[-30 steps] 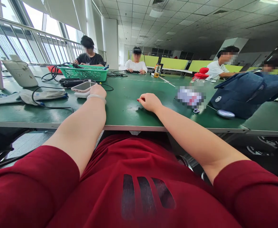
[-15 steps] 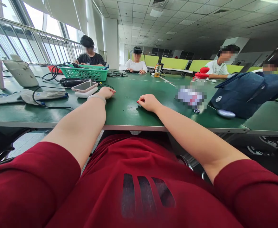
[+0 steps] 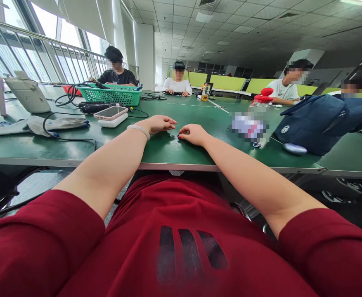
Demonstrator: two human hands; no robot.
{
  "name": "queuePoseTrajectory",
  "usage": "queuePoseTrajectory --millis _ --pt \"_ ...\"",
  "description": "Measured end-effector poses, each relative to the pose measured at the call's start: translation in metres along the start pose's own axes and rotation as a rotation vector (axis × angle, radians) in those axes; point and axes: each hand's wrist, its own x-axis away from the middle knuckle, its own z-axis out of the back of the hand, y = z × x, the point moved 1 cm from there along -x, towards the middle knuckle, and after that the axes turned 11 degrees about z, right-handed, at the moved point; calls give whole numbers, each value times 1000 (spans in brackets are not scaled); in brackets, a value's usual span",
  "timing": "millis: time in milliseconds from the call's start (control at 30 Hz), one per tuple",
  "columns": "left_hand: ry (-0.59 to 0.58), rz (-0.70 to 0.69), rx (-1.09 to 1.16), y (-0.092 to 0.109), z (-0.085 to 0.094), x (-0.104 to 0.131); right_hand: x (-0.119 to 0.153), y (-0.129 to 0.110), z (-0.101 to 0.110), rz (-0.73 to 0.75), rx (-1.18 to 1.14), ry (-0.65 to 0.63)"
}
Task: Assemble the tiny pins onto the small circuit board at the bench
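Note:
My left hand (image 3: 159,123) reaches in over the green table (image 3: 156,154), its fingers bent and slightly apart, with nothing visible in them. Just to its right, with a small gap between, my right hand (image 3: 195,134) rests at the tabletop. The thumb and fingers of that hand are drawn together in a pinch; whatever they may hold is too small or hidden to make out. A pale band (image 3: 139,131) circles my left wrist. Behind and left of that wrist, a pink-edged phone (image 3: 111,112) lies on a white case-like object (image 3: 112,121).
Left are a glove (image 3: 55,124), black cables, a green basket (image 3: 111,97) and a whitish device (image 3: 29,95). A blurred packet (image 3: 249,126), a red-topped container (image 3: 263,99) and a dark blue bag (image 3: 320,121) stand right. Several people sit around the table.
My left hand has moved right, from beside the phone to close by my right hand, and its fingers look looser. My right hand stays in nearly the same place.

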Motion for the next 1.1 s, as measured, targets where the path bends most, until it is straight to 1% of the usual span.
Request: queuePoseTrajectory --millis 67,100,133,167,267,400,467,533,600,667,767,833,900,933,1033,1100 --pt "-107 -1 23 1 -8 -1 -1 1 -1 22 24 -11" --pt "-140 -6 21 3 -13 0 -1 1 -1 33 40 -15" --pt "-149 -14 7 5 -17 1 -1 1 -1 44 54 -16" --pt "-134 -26 -12 7 -21 2 -1 0 -1 56 64 -16" --pt "-33 -47 -80 13 -27 5 0 -1 -1 82 45 -4" --pt "128 -75 -209 18 -28 8 1 -5 -1 79 -21 15" --pt "186 -74 -278 20 -28 9 1 -6 -1 93 -66 34" --pt "217 -57 -328 21 -29 9 0 -6 -1 91 -139 77" --pt "234 -39 -363 22 -29 8 -1 -4 -2 52 -242 118" --pt "241 -31 -386 21 -29 7 -3 -1 -5 -1 -367 122" --pt "242 -29 -399 20 -30 4 -5 3 -8 -77 -555 100" --pt "240 -23 -403 18 -30 2 -7 5 -7 -130 -662 90" --pt "228 -13 -405 17 -29 1 -10 6 -2 -170 -749 27" --pt "218 -8 -406 16 -29 0 -11 6 1 -185 -780 -27" --pt "201 -2 -412 14 -28 -1 -16 6 8 -222 -822 -152" --pt "202 1 -418 15 -27 0 -16 6 9 -230 -819 -183"
